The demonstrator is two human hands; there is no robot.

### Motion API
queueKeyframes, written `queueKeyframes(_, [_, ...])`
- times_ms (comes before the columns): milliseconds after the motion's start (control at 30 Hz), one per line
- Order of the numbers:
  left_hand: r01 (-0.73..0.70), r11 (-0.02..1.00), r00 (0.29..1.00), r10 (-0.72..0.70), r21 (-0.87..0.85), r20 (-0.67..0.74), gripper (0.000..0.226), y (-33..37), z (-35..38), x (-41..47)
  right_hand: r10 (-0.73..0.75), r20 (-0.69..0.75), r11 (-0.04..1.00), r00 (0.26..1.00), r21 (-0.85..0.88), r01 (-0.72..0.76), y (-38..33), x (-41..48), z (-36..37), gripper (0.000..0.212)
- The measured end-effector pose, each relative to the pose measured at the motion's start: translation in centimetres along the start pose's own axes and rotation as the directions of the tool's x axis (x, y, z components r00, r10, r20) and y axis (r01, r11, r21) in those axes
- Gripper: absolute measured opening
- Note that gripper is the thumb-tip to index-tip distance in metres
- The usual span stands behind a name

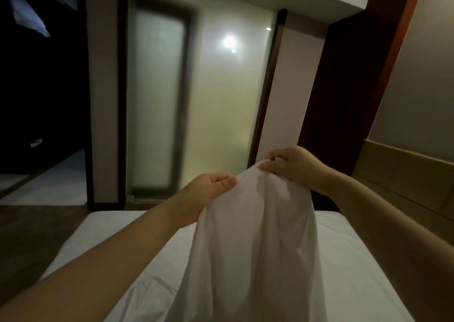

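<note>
Both hands lift a white sheet (255,235) above the bed (348,243), near centre. The left hand (208,194) and right hand (292,167) each pinch its top edge, probably to find a corner for spreading.

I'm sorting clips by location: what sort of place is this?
Probably a hotel bedroom: a white-sheeted bed, a tall frosted-glass door in a dark frame, and a white fabric sheet held up over the bed.
</note>
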State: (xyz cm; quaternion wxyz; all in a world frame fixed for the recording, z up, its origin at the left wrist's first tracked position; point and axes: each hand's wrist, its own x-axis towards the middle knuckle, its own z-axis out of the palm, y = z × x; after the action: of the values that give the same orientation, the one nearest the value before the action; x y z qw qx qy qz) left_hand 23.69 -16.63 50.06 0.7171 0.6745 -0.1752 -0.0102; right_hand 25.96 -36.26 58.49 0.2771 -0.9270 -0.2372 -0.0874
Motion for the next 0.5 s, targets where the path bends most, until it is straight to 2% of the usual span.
queueKeyframes(100, [0.081,0.996,0.996,-0.080,0.040,-0.027,0.036,-1.5,0.0,-0.5,-0.001,0.015,1.000,1.000,0.015,0.001,0.5,-0.5,0.9,0.017])
queueKeyframes(233, [0.071,0.997,0.993,-0.074,-0.035,-0.092,0.035,-2.1,0.1,-1.0,0.002,0.014,1.000,1.000,0.026,-0.002,0.6,-1.2,0.9,0.016])
queueKeyframes(367, [0.062,0.996,0.994,-0.068,-0.069,-0.086,0.017,-2.2,1.0,-1.6,0.014,0.025,1.000,1.000,0.016,-0.014,1.2,-2.3,0.4,0.015])
queueKeyframes(500, [0.012,1.000,0.988,-0.007,0.028,-0.157,0.009,-2.6,2.4,-2.3,0.023,0.044,1.000,0.999,0.016,-0.024,1.8,-3.6,0.2,0.016])
